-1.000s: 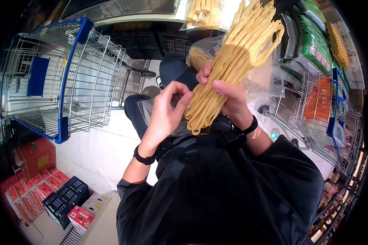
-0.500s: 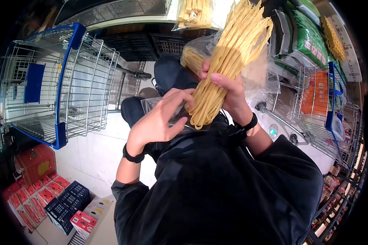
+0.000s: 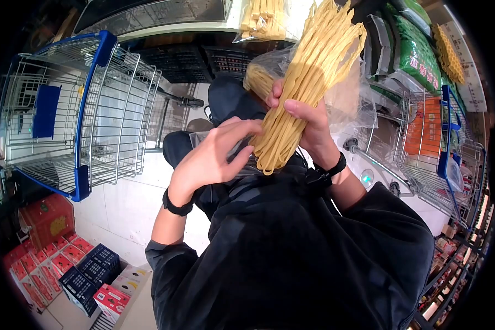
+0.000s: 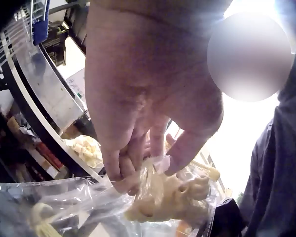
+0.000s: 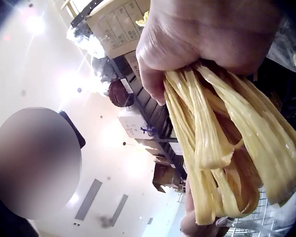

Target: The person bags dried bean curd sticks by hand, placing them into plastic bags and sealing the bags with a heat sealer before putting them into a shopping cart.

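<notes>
A long bundle of dried bean curd sticks (image 3: pixel 312 77), pale yellow, slants across the front of the body. My right hand (image 3: pixel 309 118) grips it near its lower part, thumb over the top; in the right wrist view the looped ends of the sticks (image 5: pixel 212 148) hang below the fist. My left hand (image 3: pixel 214 157) is at the lower left side of the bundle. In the left wrist view its thumb and bent fingers hold a clear plastic bag (image 4: pixel 89 197) beside the ends of the sticks. Part of the bag is hidden under the hand.
Another bundle of sticks (image 3: pixel 259 80) lies in clear plastic behind the right hand, and a bagged pack (image 3: pixel 263 19) sits on the shelf ahead. Wire carts stand left (image 3: pixel 113 110) and right (image 3: pixel 423 129). Green bags (image 3: pixel 418 55) are at the right; boxes (image 3: pixel 91 278) lie lower left.
My left hand's thumb and fingers have spread from a close pinch, and the hand has turned over beside the bundle's lower end. The right hand keeps its grip; the view has shifted slightly.
</notes>
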### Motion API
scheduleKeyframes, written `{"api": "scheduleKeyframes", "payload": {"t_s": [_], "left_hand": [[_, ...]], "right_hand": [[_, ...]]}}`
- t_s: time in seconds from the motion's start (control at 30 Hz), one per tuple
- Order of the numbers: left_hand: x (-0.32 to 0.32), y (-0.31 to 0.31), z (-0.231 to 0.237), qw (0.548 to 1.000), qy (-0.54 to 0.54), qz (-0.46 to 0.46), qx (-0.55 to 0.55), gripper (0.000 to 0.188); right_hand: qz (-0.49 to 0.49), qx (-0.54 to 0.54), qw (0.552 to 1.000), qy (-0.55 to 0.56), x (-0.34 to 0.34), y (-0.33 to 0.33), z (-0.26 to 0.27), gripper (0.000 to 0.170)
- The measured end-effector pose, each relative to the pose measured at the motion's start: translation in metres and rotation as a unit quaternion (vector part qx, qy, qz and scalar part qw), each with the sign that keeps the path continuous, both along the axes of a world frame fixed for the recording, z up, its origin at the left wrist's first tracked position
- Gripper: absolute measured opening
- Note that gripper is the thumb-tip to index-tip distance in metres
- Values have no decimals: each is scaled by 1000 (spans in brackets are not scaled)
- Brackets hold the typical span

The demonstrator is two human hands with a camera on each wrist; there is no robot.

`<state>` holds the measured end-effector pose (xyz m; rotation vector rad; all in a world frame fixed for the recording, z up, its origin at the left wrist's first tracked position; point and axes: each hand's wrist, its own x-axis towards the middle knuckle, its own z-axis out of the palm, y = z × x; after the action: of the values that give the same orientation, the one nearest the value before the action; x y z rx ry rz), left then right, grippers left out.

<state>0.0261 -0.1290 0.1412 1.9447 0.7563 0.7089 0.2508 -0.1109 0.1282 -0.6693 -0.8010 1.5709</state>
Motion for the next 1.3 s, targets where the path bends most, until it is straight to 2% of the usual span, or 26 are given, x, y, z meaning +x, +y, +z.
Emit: {"api": "scheduleKeyframes", "payload": {"t_s": [0.1,0.3,0.53,0.63,0.8,1.03,1.13,1.2,1.3], "left_hand": [[1,2,0,1000,-6,1,27,26],[1,6,11,999,33,-9,14,23],[2,8,8,999,17,-8,46,22],[1,9,8,998,18,-10,65,24],[-1,10,11,997,63,-11,36,29],[-5,9,8,998,26,-20,59,38],[-4,13,18,998,43,-31,43,44],[-4,16,25,991,116,-61,0,42],[-1,15,31,990,131,-52,-15,37]], "right_hand": [[1,-2,1000,1,0,0,1,36],[7,-1,1000,5,2,3,-4,38],[8,7,1000,15,1,3,-3,38],[-2,8,1000,17,-1,2,0,38],[-5,7,1000,20,-3,2,-1,37],[-10,4,1000,19,-3,2,1,37],[-4,11,1000,16,-2,3,0,38],[-5,11,1000,20,-3,2,-1,38],[-8,11,1000,23,-2,3,-2,38]]}}
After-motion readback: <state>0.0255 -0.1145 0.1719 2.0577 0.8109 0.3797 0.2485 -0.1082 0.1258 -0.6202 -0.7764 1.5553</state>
